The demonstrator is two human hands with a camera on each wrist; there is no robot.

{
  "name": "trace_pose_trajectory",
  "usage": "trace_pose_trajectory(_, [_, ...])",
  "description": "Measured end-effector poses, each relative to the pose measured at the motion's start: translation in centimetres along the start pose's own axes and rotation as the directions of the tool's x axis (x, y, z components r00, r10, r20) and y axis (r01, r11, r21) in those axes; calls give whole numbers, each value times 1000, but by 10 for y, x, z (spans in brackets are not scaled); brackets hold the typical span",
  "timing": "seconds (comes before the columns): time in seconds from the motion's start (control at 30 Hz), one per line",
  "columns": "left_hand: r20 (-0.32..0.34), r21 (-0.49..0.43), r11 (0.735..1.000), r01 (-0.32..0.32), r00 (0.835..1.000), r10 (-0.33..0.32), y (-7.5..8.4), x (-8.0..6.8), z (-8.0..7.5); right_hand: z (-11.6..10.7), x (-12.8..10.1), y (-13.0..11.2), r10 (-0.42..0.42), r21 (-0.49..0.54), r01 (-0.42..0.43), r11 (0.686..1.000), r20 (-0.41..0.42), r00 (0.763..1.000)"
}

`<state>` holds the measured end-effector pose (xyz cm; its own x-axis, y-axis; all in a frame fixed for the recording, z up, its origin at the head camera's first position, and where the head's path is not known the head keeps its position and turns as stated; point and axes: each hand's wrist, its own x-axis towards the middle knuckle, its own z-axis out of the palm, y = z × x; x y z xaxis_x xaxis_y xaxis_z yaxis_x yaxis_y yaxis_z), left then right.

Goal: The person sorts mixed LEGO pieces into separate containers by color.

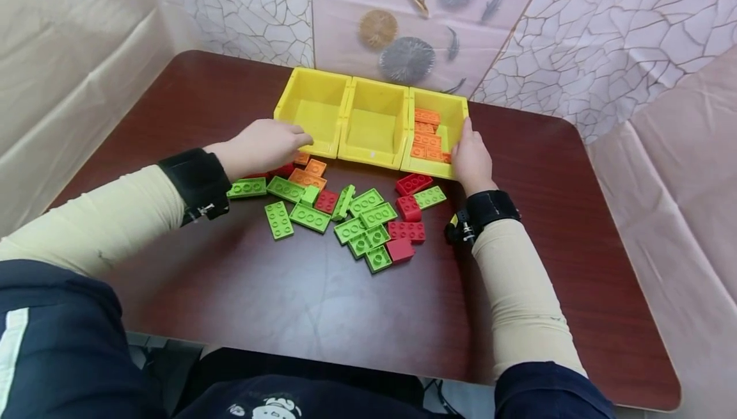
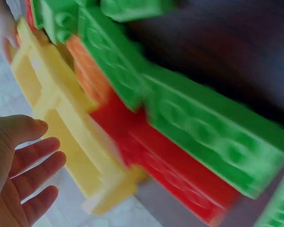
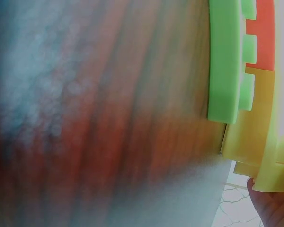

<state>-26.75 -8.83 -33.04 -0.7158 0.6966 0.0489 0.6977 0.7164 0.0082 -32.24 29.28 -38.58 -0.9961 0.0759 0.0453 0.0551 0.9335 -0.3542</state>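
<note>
Bin (image 1: 373, 126) looks light, stiff: I'd grip its rim.
Left hand (image 1: 260, 145): fingers (image 2: 39, 151) loosely spread, empty; right hand (image 1: 475, 162) grips the side.

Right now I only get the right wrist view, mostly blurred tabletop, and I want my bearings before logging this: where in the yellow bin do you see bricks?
Observer: Orange bricks lie in the end of the yellow bin beside the right hand, as the head view shows.
Operator: Is the left hand holding anything?
Observer: No, the left wrist view shows the left hand with nothing between its spread fingers.
Operator: Any orange outside the bin?
Observer: Yes, some orange pieces lie on the table in front of the bin, near the left hand.
</note>
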Motion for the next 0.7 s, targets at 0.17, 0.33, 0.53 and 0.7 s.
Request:
trace_pose_trajectory(0.17, [33,-13,1000,-4,999,4,-9,-8,12,-3,0,3,-3,-6,3,1000,-12,1000])
trace_pose_trajectory(0.33, [7,-31,989,-147,989,147,-3,-11,28,-2,-2,4,-7,2,7,1000,-12,1000])
trace_pose_trajectory(0.53, [-5,-56,982,-180,984,180,4,-12,35,0,-2,2,-9,14,9,1000,-9,1000])
trace_pose_trajectory(0.7, [5,-58,984,-168,986,169,7,-11,38,0,-2,-1,-17,9,17,1000,-12,1000])
